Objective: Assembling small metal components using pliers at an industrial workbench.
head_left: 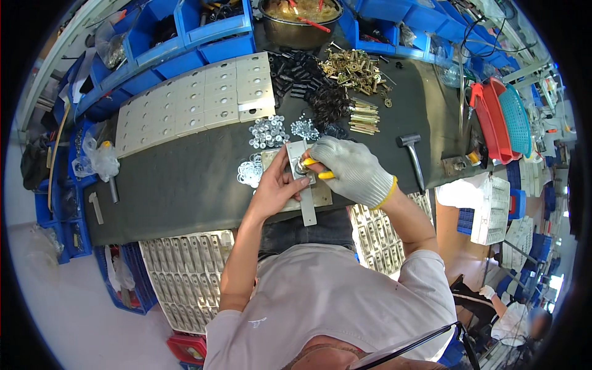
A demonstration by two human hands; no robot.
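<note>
My bare left hand (272,190) grips a long, narrow metal plate (309,213) by its side, thumb across the middle. In my right hand (356,169), which wears a white knit glove with a yellow cuff, is a pair of pliers with yellow handles (326,175). The pliers' jaws are at the plate's round centre part, mostly hidden by my fingers. Beneath the plate lies a flat light-coloured block (322,196). White ring washers (249,172), silver round parts (267,132) and small shiny pieces (304,128) are heaped just beyond my hands.
Farther back lie black cylinders (297,69), yellowish metal parts (350,69) and long pins (364,117). Rows of drilled plates (192,102) cover the left; a hammer (414,161) rests right. Blue bins (213,28) and a pot (296,36) line the back. Another person (512,322) sits lower right.
</note>
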